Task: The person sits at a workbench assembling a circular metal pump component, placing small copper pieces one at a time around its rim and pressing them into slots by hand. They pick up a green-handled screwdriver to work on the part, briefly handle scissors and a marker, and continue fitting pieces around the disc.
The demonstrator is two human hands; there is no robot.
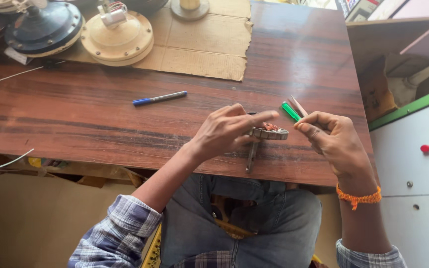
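Observation:
My left hand [227,131] grips a round metal motor part with copper windings [270,132], held just above the near edge of the wooden table [100,114]. A thin metal shaft [251,156] hangs from the part onto the table. My right hand [331,136] is closed on a green-handled tool [291,111] together with a thin pale stick [299,105], its fingertips close beside the motor part. An orange thread band [358,197] circles my right wrist.
A blue and grey pen [159,98] lies mid-table. Cardboard [204,44] at the back carries a cream fan motor housing [117,37], a dark one [43,27] and a smaller base [189,7]. A white cabinet with a red button [426,149] stands at right.

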